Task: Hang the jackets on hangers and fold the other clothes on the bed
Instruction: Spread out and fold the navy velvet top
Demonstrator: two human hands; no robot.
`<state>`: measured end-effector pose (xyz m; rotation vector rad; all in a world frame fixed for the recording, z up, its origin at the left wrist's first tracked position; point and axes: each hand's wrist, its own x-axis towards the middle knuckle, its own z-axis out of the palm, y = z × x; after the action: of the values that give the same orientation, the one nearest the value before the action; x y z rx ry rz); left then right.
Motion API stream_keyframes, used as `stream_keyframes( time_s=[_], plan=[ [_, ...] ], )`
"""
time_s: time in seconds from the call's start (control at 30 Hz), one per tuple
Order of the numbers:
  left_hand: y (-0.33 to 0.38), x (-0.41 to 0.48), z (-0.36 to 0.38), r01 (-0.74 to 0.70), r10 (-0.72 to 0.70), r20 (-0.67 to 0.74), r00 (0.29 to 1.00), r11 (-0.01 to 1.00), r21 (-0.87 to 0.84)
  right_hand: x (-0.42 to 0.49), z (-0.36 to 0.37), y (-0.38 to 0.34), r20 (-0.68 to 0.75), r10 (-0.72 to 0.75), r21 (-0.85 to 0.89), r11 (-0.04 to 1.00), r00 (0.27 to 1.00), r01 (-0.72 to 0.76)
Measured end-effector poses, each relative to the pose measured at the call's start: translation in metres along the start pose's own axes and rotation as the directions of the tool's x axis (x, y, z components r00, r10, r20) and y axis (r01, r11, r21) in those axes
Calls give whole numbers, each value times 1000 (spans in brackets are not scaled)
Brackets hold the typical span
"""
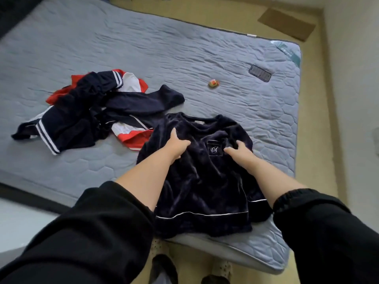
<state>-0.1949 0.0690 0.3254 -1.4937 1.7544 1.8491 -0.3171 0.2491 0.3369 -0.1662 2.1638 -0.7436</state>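
Observation:
A dark navy velvet top (203, 181) with white piping and a small chest logo lies spread at the near edge of the bed (143, 48). My left hand (176, 145) grips a bunch of its fabric near the left shoulder. My right hand (238, 149) rests on the cloth just right of the chest pocket, fingers curled into it. To the left lies a tangled heap of clothes (90, 111) in navy, red and white, with striped cuffs. No hanger is in view.
A small yellow-red toy (214, 83) and a dark phone (260, 73) lie on the grey quilted mattress toward the far right. A cardboard piece (287, 23) lies on the floor beyond the bed. My feet (164, 265) stand at the bed's near corner.

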Motion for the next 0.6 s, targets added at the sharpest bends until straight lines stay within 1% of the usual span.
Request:
stream_keyframes(
  time_s=[0.07, 0.17, 0.2, 0.27, 0.33, 0.43, 0.47, 0.5, 0.53, 0.57, 0.6],
  plan=[
    [-20, 0, 13, 2, -3, 16, 1000, 999, 41, -5, 12, 24, 67, 15, -77, 997, 998, -10],
    [-56, 3, 39, -11, 12, -2, 1000, 994, 105, -1, 29, 69, 116, 36, -183, 983, 993, -14],
    [-73, 4, 49, -19, 20, -4, 1000, 988, 154, 1, 36, 88, 124, 39, -217, 976, 992, -12],
    [-119, 6, 72, -25, 26, -2, 1000, 950, 311, 6, 55, 133, 142, 53, -286, 958, 988, -10],
    [-171, 11, 91, -45, 44, 13, 999, 869, 494, 12, 77, 177, 177, 77, -346, 938, 981, -11],
    [-245, 23, 116, -94, 35, 102, 994, 756, 648, 24, 115, 243, 229, 93, -432, 902, 969, 16],
    [-266, 27, 123, -107, 21, 131, 991, 719, 686, 28, 126, 261, 224, 81, -496, 867, 971, 42],
    [-286, 30, 129, -119, 1, 159, 987, 669, 734, 31, 136, 276, 206, 60, -580, 812, 977, 72],
    [-303, 32, 134, -138, -12, 179, 984, 590, 796, 33, 145, 289, 188, 34, -660, 744, 982, 101],
    [-319, 36, 137, -163, -16, 195, 981, 484, 860, 36, 152, 301, 180, 11, -712, 692, 984, 122],
    [-335, 40, 139, -188, -17, 210, 978, 382, 905, 39, 159, 313, 181, -4, -732, 667, 984, 137]
  ],
)
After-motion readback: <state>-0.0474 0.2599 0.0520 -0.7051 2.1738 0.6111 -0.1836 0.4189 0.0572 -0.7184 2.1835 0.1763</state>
